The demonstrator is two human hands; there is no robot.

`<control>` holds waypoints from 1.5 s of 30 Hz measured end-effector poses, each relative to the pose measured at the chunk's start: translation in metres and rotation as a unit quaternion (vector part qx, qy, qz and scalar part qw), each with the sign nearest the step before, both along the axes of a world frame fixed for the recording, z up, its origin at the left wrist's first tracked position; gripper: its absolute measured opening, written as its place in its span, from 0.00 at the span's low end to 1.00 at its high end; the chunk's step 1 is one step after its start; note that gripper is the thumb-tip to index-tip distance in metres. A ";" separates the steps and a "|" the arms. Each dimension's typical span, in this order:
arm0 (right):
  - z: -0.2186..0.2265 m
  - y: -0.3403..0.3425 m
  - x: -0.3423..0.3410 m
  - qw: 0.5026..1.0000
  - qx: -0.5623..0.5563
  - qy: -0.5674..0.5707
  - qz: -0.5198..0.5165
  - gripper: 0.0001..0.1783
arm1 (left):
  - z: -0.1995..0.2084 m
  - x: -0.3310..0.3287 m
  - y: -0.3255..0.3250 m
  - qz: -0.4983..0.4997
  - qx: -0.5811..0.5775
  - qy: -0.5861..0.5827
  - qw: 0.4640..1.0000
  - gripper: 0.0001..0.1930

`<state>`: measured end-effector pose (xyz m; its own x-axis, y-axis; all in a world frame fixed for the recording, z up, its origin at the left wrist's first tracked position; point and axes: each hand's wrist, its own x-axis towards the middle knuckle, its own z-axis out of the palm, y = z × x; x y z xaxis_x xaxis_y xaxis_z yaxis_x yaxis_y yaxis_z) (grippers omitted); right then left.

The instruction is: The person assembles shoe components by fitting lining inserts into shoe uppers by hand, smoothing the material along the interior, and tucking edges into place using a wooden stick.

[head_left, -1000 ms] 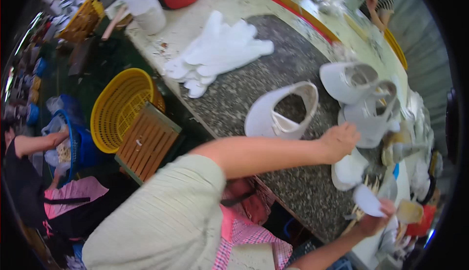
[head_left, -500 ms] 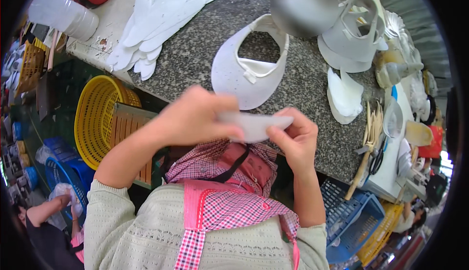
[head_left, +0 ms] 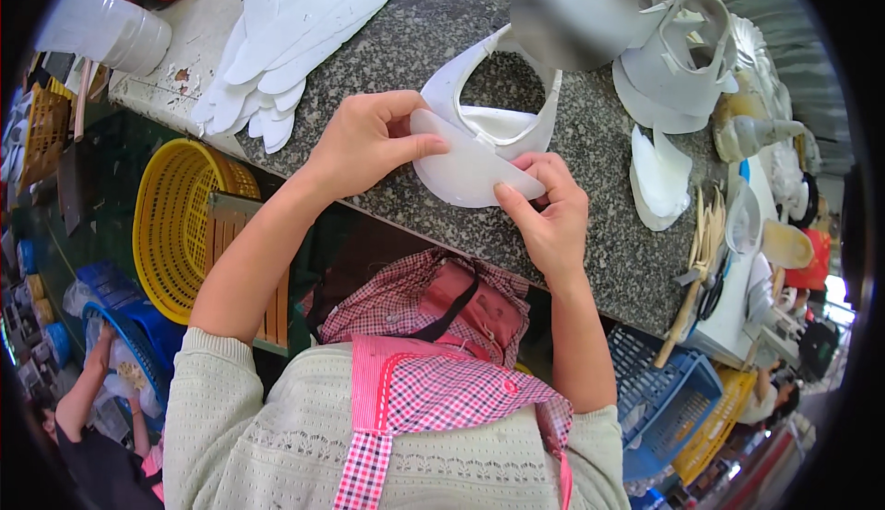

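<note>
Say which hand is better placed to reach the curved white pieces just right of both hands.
Right hand, probably: it is nearer those curved white pieces, with bare countertop between. The left hand is farther, across the held piece. Both grip that piece, so the right must first let go.

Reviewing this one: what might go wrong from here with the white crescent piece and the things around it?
1. The white crescent piece is pinched near its ends by the left hand and right hand; uneven pull might bend it or loosen a grip.
2. It overlaps the white visor in view, so it could snag or nudge that.
3. The wooden-handled tool seems to overhang the table edge; a bump might knock it off.
</note>
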<state>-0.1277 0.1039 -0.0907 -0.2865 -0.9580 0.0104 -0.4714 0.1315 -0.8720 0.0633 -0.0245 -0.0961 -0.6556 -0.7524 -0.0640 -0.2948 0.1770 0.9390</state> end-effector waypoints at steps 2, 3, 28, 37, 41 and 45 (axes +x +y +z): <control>-0.002 -0.001 0.000 1.000 -0.002 0.017 0.001 0.09 | -0.003 0.000 0.000 0.000 -0.001 -0.008 1.000 0.10; -0.003 -0.001 0.000 0.999 -0.006 0.035 0.001 0.09 | -0.004 0.000 0.000 -0.001 -0.003 -0.015 1.000 0.10; 0.004 -0.002 -0.058 0.971 0.045 -0.176 -0.155 0.14 | 0.020 -0.019 -0.035 -0.269 -0.494 -0.139 0.815 0.21; 0.031 0.010 -0.047 0.897 -0.049 -0.425 0.113 0.54 | 0.055 -0.030 0.014 -0.190 -0.487 0.023 0.852 0.21; 0.043 0.017 -0.046 0.922 -0.098 -0.342 0.151 0.53 | 0.064 -0.035 0.021 -0.197 -0.477 0.020 0.856 0.22; 0.047 0.023 -0.041 0.908 -0.190 -0.363 0.083 0.54 | 0.075 -0.040 0.033 -0.208 -0.472 -0.027 0.856 0.17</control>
<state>-0.1682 0.1273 -0.0434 -0.2028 -0.9552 0.2157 0.2600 -0.2649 -0.9286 0.0235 0.0081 -0.0214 -0.8951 -0.1873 0.4047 -0.0606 0.9502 0.3058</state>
